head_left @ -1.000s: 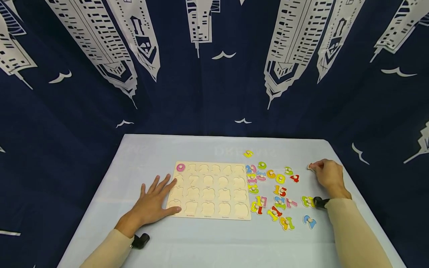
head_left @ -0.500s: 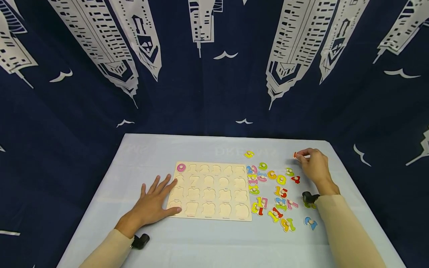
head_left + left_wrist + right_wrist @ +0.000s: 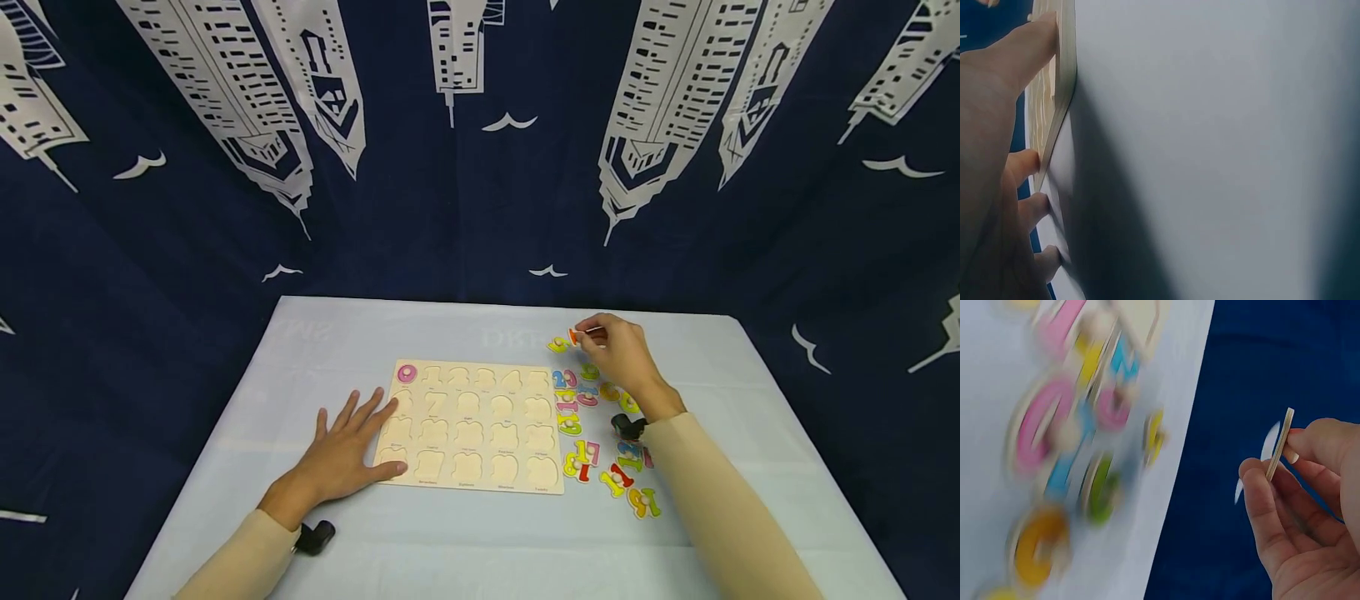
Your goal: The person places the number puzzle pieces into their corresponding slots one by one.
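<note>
My right hand pinches a small orange number piece above the far part of the table. In the right wrist view this wooden piece is seen edge-on between thumb and fingers, so its digit is hidden. My left hand lies with fingers spread at the left edge of a wooden number puzzle board. Its thumb rests on the board's near edge in the left wrist view. A pink zero sits in the board's top-left recess; the other visible recesses hold no pieces.
Loose number pieces lie right of the board, among them a yellow one at the back, a red-and-yellow eleven and a green one. My right forearm covers some. A dark blue printed curtain hangs behind the white table.
My right hand has lifted the orange piece off the table's right side and carried it left, to near the yellow piece at the back. My left hand has stayed on the board.
</note>
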### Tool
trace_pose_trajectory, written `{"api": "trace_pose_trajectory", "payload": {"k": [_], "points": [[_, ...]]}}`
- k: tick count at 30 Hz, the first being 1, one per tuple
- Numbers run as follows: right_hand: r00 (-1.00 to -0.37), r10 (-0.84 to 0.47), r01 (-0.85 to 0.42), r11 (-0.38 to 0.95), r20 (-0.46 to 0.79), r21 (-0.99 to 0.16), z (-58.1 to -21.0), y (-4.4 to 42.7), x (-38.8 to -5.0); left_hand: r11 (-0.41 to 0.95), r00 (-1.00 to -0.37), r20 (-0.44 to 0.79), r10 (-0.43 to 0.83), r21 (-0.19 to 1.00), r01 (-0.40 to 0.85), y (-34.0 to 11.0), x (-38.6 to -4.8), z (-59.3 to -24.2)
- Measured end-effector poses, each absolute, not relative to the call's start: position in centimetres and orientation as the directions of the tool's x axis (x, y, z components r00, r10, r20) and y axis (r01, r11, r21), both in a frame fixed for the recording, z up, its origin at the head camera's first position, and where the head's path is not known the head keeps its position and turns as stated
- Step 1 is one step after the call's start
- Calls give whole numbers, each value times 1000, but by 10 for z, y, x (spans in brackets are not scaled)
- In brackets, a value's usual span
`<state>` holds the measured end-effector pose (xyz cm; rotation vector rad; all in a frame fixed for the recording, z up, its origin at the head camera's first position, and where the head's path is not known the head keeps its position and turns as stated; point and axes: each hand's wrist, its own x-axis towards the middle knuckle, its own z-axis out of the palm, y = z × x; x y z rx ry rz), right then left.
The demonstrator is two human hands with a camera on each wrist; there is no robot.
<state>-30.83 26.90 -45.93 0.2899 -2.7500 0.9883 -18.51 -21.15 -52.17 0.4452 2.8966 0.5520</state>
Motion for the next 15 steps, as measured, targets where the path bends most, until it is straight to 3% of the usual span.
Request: {"api": "trace_pose_trajectory", "payload": {"k": [10, 15], "points": [[-884, -307, -467, 618, 352, -633, -465, 194, -316, 887, -942, -108, 318, 384, 256, -212, -184, -518], [-861, -372, -503, 528, 347, -684, -473, 162, -314, 889, -942, -103, 320, 376, 261, -212, -184, -518]]}}
